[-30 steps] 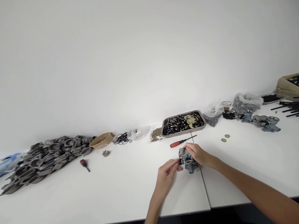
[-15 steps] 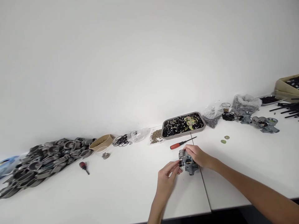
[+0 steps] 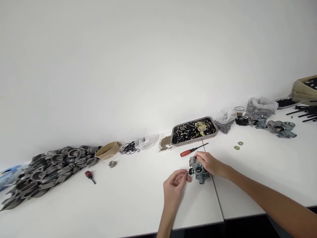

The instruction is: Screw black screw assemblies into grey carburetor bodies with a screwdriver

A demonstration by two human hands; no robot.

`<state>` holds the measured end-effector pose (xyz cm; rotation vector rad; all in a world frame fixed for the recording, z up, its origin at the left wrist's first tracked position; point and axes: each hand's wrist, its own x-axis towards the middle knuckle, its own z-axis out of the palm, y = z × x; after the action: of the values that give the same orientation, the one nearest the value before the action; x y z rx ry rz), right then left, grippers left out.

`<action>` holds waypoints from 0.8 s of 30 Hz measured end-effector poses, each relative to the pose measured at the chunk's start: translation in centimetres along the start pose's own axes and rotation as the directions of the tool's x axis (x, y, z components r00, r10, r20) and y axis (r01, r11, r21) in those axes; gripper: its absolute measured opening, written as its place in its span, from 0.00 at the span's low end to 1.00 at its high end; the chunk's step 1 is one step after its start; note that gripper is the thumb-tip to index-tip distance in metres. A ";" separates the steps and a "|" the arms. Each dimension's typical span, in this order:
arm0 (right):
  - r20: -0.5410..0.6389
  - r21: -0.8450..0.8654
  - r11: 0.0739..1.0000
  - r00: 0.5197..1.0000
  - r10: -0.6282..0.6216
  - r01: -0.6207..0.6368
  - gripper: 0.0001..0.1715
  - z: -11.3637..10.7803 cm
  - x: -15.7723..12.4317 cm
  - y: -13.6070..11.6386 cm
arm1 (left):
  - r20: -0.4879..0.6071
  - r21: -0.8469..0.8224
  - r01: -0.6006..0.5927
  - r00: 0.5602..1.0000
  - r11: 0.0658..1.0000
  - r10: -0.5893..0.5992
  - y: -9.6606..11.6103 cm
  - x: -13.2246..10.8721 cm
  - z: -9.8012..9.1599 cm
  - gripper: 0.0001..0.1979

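A small grey metal carburetor body stands on the white table near its front edge. My right hand is wrapped round its right side and holds it steady. Just left of it, my left hand pinches a tiny brass part at its fingertips, a short gap away from the black fitting on the body's left face. A red-handled screwdriver lies on the table just behind the body.
A metal tray of black and brass parts sits behind. Further left are loose brass bits, black O-rings, a brown bowl, a small dark-red tool and a pile of grey castings. More carburetors and bags stand at right.
My left hand has drawn back a little to the left, away from the body, with the tiny brass part pinched in its fingers. My right hand has stayed on the body.
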<state>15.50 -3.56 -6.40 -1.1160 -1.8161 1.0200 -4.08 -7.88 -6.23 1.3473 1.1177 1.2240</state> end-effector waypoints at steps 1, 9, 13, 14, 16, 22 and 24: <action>0.002 0.012 1.000 1.000 0.003 -0.003 0.15 0.0 0.0 0.0 | 0.004 -0.015 0.031 1.000 0.999 -0.031 0.1 0.1 0.0 0.13; 0.005 0.025 1.000 1.000 -0.007 0.007 0.15 -0.1 0.0 -0.5 | 0.032 -0.059 0.026 0.999 0.998 -0.024 0.3 0.5 0.4 0.13; 0.010 0.045 0.999 1.000 0.013 -0.013 0.15 0.0 -0.1 -0.6 | 0.006 -0.034 0.068 0.998 0.997 -0.068 0.2 0.6 0.7 0.15; 0.009 0.035 0.999 1.000 0.016 -0.016 0.15 0.0 0.0 -0.5 | 0.005 -0.031 0.089 0.996 0.996 -0.088 0.2 0.6 0.8 0.16; 0.005 0.010 1.000 1.000 0.008 -0.008 0.15 0.0 0.0 -0.3 | 0.007 -0.031 0.124 0.992 0.992 -0.123 0.3 0.6 1.1 0.17; 0.011 0.012 1.000 1.000 0.000 0.000 0.15 0.0 0.1 0.0 | -0.105 -0.037 0.104 0.989 0.994 -0.107 0.6 0.6 1.9 0.15; 0.010 0.026 1.000 1.000 0.000 0.000 0.15 0.0 0.1 0.0 | -0.107 -0.041 0.115 0.987 0.993 -0.119 0.7 0.6 2.0 0.15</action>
<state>15.45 -3.53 -6.39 -1.0969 -1.8058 1.0487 -2.07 -7.50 -5.58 1.1839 1.2289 1.2372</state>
